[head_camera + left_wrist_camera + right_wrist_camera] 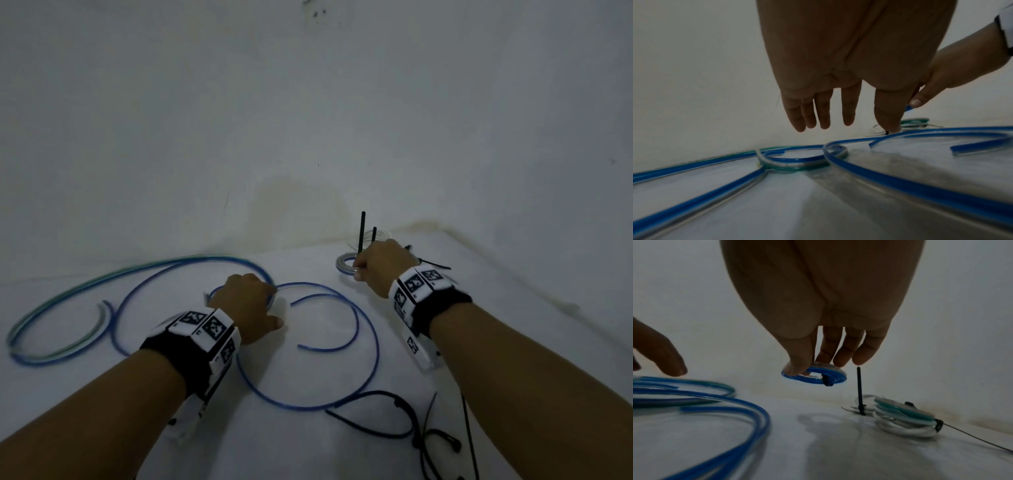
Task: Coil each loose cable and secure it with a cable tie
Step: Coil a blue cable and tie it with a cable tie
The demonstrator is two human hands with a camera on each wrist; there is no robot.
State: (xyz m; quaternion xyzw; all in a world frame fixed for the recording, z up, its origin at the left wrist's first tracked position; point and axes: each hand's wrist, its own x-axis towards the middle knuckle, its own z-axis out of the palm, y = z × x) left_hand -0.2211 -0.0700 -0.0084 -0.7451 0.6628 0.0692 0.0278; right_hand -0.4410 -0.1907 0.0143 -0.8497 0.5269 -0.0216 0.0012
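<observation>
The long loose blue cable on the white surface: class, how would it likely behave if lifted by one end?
The loose blue cable lies in broad open curves, so it is probably springy rather than limp. Lifted, its loops would likely trail and drag. It looks thin, so probably light; the left hand hovers over it.

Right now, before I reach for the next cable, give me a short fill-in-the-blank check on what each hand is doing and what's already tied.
1. The right hand pinches a small blue coil bound with a ____ cable tie.
2. The left hand hangs over the loose blue cable with its fingers ____.
3. The finished coils lie on the surface to the ____ of the held coil in the right wrist view.

Missing words: black; straight; right
</observation>
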